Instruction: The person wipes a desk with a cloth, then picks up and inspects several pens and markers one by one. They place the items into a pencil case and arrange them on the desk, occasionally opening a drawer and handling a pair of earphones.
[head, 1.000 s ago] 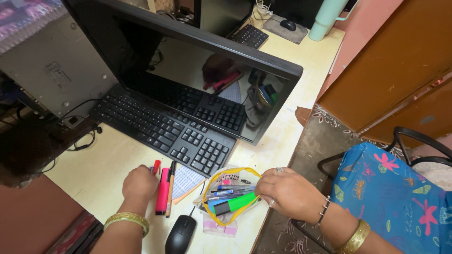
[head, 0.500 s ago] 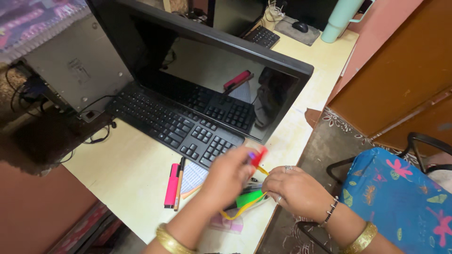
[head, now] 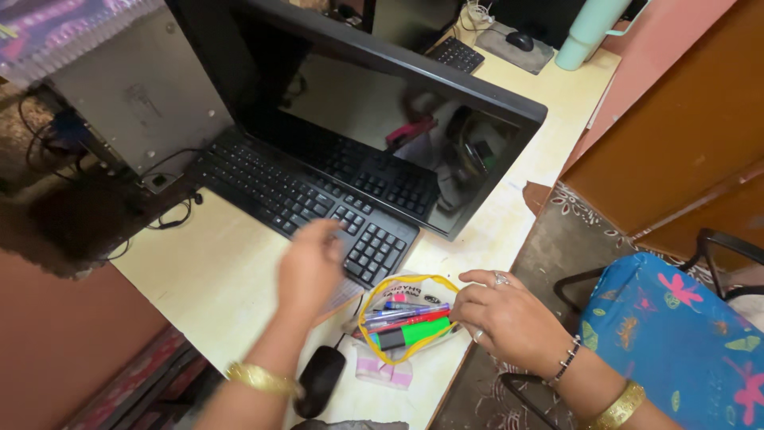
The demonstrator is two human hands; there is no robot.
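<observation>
Here, near the worktop's front edge, the right hand (head: 509,318) pinches open the yellow-rimmed pouch (head: 406,326) of pens while the left hand (head: 310,267), empty and loosely spread, hovers beside the keyboard (head: 302,199), seemingly between pickups; the next item needs a closing grip.

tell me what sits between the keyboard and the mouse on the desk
In the head view, the left hand hovers over the stretch between the keyboard and the mouse, hiding most of it; a corner of paper peeks out beside it.
</observation>
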